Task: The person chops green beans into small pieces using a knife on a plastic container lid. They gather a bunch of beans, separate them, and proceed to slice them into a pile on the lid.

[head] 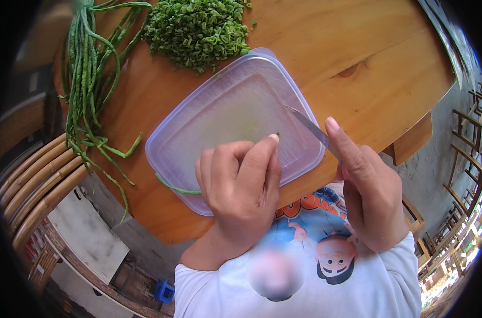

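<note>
A translucent purple-rimmed plastic lid (233, 107) lies on the wooden table, its surface marked by many fine cuts. Over its near part, my left hand (241, 179) is closed around a green long bean (177, 190). The bean trails out past the lid's left edge, and a small tip shows at my thumb and forefinger. My right hand (370, 190) grips a knife (310, 125) with the forefinger stretched along it. The blade reaches over the lid's right side, apart from the bean; its handle is mostly hidden in my palm.
Beyond the lid rises a heap of chopped green beans (197, 31). A bundle of whole long beans (86, 71) lies to the left, some ends hanging past the edge of the wooden table (368, 67). A bamboo seat (46, 187) is at the left, wooden chairs (467, 155) at the right.
</note>
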Action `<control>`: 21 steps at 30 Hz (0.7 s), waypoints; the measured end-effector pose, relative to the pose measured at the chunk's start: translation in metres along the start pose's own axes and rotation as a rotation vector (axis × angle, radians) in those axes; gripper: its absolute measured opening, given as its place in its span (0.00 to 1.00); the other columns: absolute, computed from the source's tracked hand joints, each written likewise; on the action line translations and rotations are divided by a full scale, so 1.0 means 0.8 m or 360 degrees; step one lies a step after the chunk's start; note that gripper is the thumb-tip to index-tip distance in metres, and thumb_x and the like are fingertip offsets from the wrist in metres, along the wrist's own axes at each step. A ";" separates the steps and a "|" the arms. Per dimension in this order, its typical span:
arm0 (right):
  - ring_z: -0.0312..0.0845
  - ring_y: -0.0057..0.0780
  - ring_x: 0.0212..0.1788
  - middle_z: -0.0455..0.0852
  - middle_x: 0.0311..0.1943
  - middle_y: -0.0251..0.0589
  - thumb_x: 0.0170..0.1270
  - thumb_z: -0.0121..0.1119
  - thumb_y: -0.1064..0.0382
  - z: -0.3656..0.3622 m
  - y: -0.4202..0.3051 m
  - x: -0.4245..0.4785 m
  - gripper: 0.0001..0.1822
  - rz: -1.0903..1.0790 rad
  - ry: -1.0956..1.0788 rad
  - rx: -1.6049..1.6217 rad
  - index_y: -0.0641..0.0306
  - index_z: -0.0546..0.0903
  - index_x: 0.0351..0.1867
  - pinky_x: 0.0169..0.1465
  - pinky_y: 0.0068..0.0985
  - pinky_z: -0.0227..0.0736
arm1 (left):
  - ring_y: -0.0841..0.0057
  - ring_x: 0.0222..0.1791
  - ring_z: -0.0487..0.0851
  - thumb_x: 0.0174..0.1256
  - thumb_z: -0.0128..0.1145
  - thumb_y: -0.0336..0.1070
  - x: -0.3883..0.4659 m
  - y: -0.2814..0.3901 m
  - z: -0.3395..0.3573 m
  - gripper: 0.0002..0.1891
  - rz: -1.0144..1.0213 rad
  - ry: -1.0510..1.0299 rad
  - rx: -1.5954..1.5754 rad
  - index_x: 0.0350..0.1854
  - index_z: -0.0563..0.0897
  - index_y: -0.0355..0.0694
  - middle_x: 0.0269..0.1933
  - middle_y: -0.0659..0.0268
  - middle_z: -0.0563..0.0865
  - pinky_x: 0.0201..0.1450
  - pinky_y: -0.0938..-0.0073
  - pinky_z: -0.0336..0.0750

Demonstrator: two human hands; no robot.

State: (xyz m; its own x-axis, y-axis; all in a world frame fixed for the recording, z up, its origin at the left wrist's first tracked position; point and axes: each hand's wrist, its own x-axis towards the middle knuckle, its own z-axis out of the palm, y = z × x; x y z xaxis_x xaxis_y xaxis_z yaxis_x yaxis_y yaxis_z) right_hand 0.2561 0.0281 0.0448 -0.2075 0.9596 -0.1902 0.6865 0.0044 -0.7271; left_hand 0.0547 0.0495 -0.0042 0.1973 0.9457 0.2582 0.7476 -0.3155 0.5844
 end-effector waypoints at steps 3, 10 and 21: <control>0.80 0.29 0.31 0.83 0.35 0.44 0.62 0.55 0.87 -0.002 -0.001 0.001 0.39 0.0133 0.0014 0.0049 0.59 0.75 0.76 0.37 0.24 0.78 | 0.70 0.34 0.76 0.50 0.74 0.24 0.001 0.001 -0.002 0.20 0.0014 -0.0022 0.0005 0.48 0.91 0.44 0.36 0.68 0.80 0.39 0.67 0.67; 0.77 0.29 0.27 0.80 0.31 0.42 0.60 0.57 0.85 -0.009 0.000 0.004 0.38 0.0071 0.0056 -0.0138 0.61 0.76 0.75 0.32 0.25 0.75 | 0.69 0.36 0.78 0.55 0.73 0.21 0.005 0.009 -0.011 0.18 0.0011 -0.0112 0.0072 0.48 0.91 0.41 0.37 0.65 0.82 0.39 0.70 0.72; 0.70 0.34 0.23 0.69 0.25 0.40 0.51 0.61 0.81 -0.003 -0.030 0.005 0.44 -0.0015 -0.0262 -0.0226 0.65 0.73 0.77 0.27 0.32 0.70 | 0.70 0.37 0.78 0.53 0.70 0.29 -0.002 0.009 -0.004 0.17 0.0152 -0.0027 0.0321 0.49 0.92 0.41 0.40 0.67 0.82 0.40 0.71 0.75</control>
State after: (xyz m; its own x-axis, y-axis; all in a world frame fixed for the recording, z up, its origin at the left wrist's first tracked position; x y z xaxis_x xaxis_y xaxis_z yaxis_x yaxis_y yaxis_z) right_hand 0.2401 0.0323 0.0630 -0.3173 0.9004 -0.2976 0.7728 0.0636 -0.6315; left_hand 0.0578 0.0450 0.0023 0.2829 0.9139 0.2910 0.8363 -0.3836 0.3917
